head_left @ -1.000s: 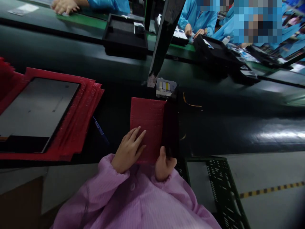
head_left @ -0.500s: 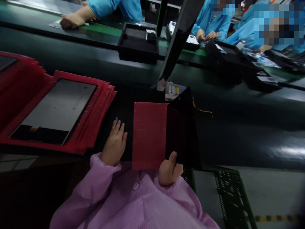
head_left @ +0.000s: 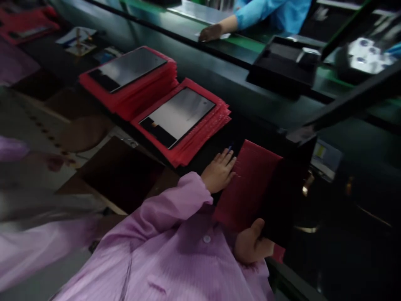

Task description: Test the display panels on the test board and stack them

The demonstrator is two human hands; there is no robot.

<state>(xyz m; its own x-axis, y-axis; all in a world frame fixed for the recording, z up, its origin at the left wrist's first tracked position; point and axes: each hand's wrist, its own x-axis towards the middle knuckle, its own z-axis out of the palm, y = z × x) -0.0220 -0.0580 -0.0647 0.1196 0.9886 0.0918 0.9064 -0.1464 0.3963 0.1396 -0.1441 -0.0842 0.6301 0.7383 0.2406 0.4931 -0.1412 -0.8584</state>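
Note:
My left hand (head_left: 218,171) lies flat, fingers stretched, at the left edge of a red plastic sleeve (head_left: 247,184). A small blue tip (head_left: 230,147) shows just beyond its fingertips. My right hand (head_left: 253,242) is curled at the near edge of a dark flat panel (head_left: 285,196) against the sleeve's right side, thumb on the near side. Its other fingers are partly hidden. A bit of red sticks out past that hand. Left of my hands, a screen panel (head_left: 183,115) with a grey back and black lower strip rests on a stack of red sleeves (head_left: 200,140).
Another red stack (head_left: 150,96) with a screen panel (head_left: 130,69) stands farther left. An open cardboard box (head_left: 103,167) is below the bench edge. A slanted dark post (head_left: 354,100) rises at right, near a grey part (head_left: 326,159). Across the belt are a black tray (head_left: 283,58) and a co-worker's hand (head_left: 210,32).
The view has swung left, bringing the second stack, the box and a co-worker's pink sleeve into sight. My left hand is now touching or very close to the red sleeve.

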